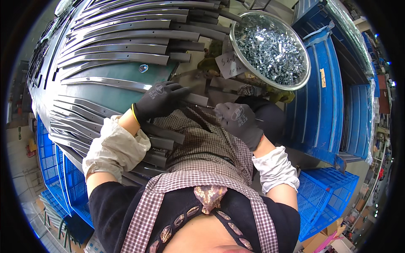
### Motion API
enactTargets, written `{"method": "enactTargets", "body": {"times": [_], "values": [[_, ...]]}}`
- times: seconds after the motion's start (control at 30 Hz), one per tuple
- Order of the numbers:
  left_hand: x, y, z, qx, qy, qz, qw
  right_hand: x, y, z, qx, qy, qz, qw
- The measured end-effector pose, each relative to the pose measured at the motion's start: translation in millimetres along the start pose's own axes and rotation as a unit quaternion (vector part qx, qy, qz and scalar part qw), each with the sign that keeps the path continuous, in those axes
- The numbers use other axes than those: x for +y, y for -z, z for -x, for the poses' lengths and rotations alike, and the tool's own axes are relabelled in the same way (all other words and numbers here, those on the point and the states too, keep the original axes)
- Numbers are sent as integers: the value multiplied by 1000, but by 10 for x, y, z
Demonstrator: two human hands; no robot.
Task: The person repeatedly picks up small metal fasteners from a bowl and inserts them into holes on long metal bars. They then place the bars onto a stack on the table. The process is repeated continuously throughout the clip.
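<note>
The left hand (158, 101), in a dark glove, lies on top of a long grey metal strip (126, 85), its fingers spread over the strip's right end and pressing it down rather than closing around it. The right hand (239, 122), gloved the same way, sits just to the right, over the checked apron (202, 139); its fingers are curled, but what they pinch is too small to make out. The strip lies at the near edge of a large fan of like strips (122, 38) stacked in rows across the desk, more of them piled below the left forearm. Beyond the hands, up and to the right, stands a round metal bowl (242, 22) heaped with small shiny clips (270, 50), with a paper tag (230, 64) leaning against its near rim. Blue plastic crates (325, 109) stand to the right, and more blue crates (63, 177) lie low at the left.
</note>
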State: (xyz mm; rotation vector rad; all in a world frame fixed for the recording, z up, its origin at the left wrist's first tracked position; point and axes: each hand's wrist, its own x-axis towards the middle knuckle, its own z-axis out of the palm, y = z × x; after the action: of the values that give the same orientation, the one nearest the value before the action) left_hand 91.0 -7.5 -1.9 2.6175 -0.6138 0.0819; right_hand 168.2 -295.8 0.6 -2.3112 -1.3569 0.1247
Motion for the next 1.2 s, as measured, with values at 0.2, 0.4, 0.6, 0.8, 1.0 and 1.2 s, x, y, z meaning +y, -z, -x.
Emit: {"method": "enactTargets", "body": {"times": [0.2,0.4,0.6,0.8,1.0,1.2], "values": [[45,50,-3,-37,-27,-11,999,371,126,171,37,-11,-66,997],[177,224,88,-67,-49,-8,997,1183,503,39,146,-186,-50,970],[676,704,576,-151,29,89,984,1676,628,-610,202,-163,134,957],[576,957,881,-142,6,214,967,1969,458,-1124,17,-267,289,919],[-286,1011,644,133,148,-146,969,1879,573,-1062,94,-243,209,943],[-978,579,416,187,136,-243,942,1970,748,-859,226,-171,138,949]]}}
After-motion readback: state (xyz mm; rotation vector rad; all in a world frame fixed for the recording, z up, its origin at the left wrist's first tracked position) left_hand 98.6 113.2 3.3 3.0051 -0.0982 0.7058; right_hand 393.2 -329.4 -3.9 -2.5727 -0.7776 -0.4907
